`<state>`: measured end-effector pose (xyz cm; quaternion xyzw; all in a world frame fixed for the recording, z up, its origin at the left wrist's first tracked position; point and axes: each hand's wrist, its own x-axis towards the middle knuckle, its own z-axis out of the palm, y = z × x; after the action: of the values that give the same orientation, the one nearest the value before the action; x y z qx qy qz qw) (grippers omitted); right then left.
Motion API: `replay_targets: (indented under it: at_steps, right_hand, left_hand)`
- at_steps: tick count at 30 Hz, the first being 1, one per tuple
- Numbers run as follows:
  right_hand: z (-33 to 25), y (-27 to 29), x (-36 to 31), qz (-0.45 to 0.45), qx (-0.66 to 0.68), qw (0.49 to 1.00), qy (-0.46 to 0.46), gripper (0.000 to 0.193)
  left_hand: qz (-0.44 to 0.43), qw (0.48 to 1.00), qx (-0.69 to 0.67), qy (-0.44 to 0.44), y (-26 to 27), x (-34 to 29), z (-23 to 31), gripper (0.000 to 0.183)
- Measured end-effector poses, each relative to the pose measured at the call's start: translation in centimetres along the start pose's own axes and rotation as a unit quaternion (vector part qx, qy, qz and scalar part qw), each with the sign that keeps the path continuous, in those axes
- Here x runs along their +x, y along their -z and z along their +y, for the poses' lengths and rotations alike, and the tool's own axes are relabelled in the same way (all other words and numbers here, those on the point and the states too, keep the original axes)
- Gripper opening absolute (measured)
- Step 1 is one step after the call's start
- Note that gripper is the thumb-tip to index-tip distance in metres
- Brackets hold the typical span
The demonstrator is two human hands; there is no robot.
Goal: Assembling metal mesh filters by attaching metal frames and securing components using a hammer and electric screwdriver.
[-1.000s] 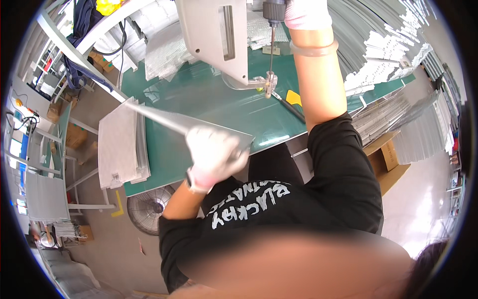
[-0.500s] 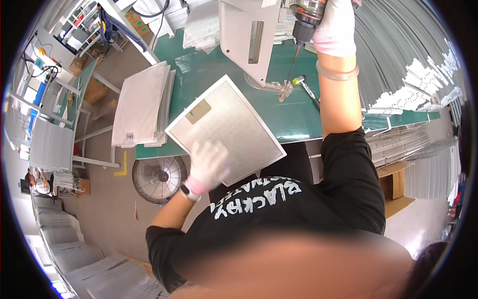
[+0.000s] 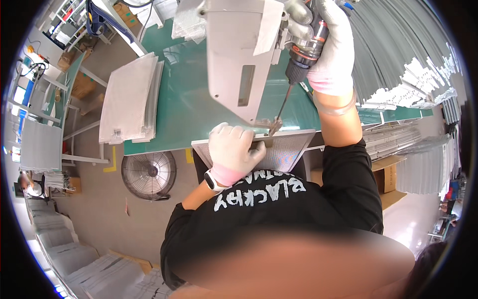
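My right hand [image 3: 336, 55], in a white glove with a pink cuff, is wrapped round a power screwdriver [image 3: 300, 65]. Its long bit slants down to the upper frame edge of a silver mesh filter panel [image 3: 291, 152]. At the bit's tip sits a small clear guide piece [image 3: 274, 126], below a grey machine housing [image 3: 226, 55]. The panel is tilted up against the table's near edge, close to my body. Fingers curled, my gloved left hand [image 3: 233, 149] grips that panel by its upper edge, left of the bit. Its fingertips are partly hidden.
The green table [image 3: 186, 104] carries a stack of pale panels [image 3: 128, 97] at left. Long grey strips [image 3: 398, 55] lie bundled at right. A floor fan [image 3: 149, 172] stands left of me, and an open cardboard box [image 3: 386, 179] at right.
The panel has swung from lying face up to a steep tilt. My left hand has moved from its face to its upper edge. The screwdriver and housing now appear lower, with the bit at the frame.
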<state>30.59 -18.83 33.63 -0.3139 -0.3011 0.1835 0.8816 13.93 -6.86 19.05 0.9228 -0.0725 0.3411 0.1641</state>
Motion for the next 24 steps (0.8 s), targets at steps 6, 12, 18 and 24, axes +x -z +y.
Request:
replay_targets:
  at_steps: [6,12,18,24]
  right_hand:
    - [2.4,-1.1,0.1,0.01,-0.046,0.999,-0.004,0.058]
    - [5.2,1.9,2.6,-0.372,0.229,0.898,0.061,0.058]
    - [5.2,1.7,3.3,-0.397,0.222,0.888,0.06,0.057]
    - [4.5,1.7,3.1,-0.447,0.17,0.869,0.126,0.051]
  left_hand:
    - [-0.045,0.996,0.01,0.081,0.6,-1.6,1.4,0.027]
    - [-0.101,0.992,0.015,0.069,1.3,-1.7,1.7,0.026]
    - [-0.077,0.995,-0.031,0.061,1.6,-0.9,1.9,0.021]
    - [-0.059,0.997,-0.037,0.038,1.6,-1.0,1.4,0.024]
